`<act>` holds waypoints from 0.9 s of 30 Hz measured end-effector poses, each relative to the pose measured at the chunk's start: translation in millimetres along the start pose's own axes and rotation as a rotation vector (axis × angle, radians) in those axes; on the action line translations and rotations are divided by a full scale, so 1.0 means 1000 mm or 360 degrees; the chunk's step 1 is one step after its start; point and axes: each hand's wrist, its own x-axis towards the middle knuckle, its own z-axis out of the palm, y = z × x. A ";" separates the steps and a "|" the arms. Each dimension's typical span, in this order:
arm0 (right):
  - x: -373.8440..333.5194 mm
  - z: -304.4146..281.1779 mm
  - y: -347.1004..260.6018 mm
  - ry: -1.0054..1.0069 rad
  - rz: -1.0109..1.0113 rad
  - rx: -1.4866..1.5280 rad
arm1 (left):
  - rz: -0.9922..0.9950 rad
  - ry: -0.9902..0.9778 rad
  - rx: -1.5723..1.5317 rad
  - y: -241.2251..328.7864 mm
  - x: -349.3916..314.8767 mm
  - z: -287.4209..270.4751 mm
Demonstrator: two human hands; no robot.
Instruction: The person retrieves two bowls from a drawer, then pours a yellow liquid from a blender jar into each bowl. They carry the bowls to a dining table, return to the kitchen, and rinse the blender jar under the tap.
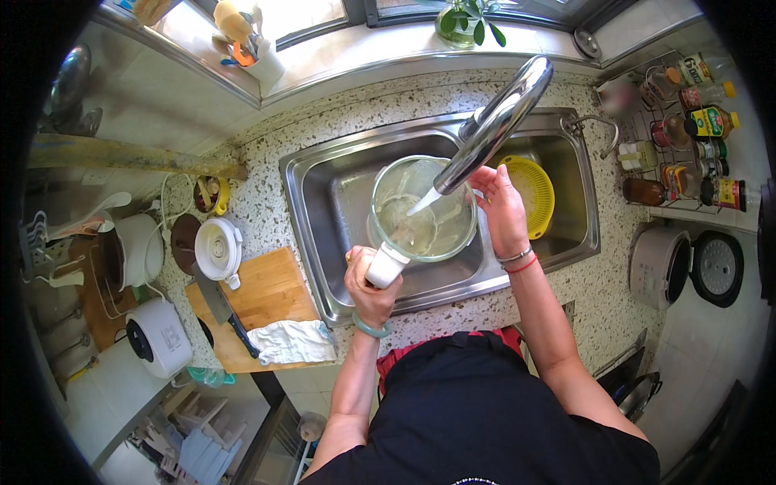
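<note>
Under the chrome faucet [497,121] a clear glass jug [424,212] with a white handle is held over the left basin of the steel sink [315,218]. Water runs from the spout into it, and some cloudy liquid lies at the bottom. My left hand [373,287] is closed round the handle. At the jug's right side is my right hand [503,210], fingers stretched and palm turned toward the glass; I cannot tell whether the fingertips touch it. A yellow strainer basket [537,198] sits in the right basin, just beyond that hand.
Left of the sink, a knife [217,303] and a white cloth [293,342] lie on a wooden cutting board [267,283]. A white round lid [218,249] is beside it. A rack of bottles [679,145] and an open rice cooker [663,267] stand at the right.
</note>
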 end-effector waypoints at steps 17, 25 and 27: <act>-0.003 0.006 -0.010 0.0032 -0.0055 0.0060 | -0.0035 0.0015 -0.0017 0.001 -0.001 -0.001; -0.006 0.010 -0.010 -0.0004 -0.0011 0.0063 | -0.0018 0.0015 -0.0013 0.003 0.000 0.000; -0.007 0.010 -0.009 0.0009 -0.0002 0.0054 | -0.0031 0.0012 -0.0010 0.004 0.001 0.000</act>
